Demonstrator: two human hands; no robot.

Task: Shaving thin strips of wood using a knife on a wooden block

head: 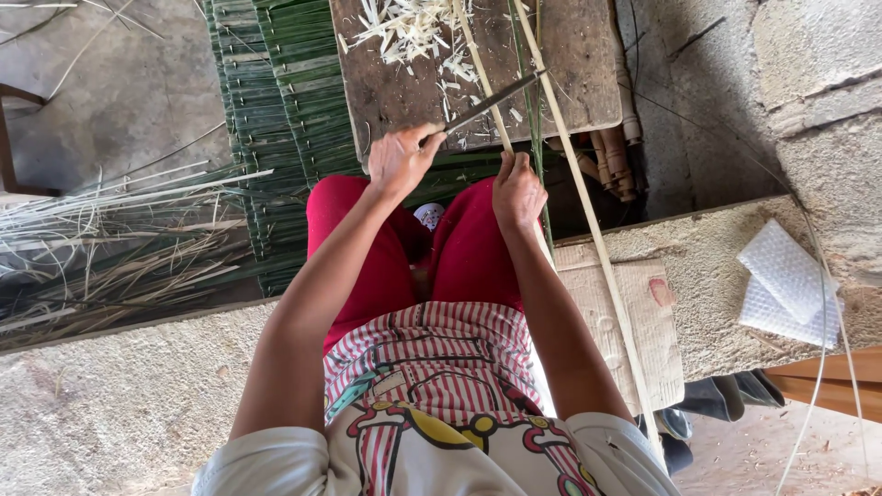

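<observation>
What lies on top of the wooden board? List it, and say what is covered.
On the wooden board: pale shavings, a knife blade held by the left hand, and thin bamboo strips, one gripped by the right hand. The board hides the green mat beneath.

Far ends of the pale bamboo strip [588,220] and wooden board [570,64], beyond the top edge.
</observation>
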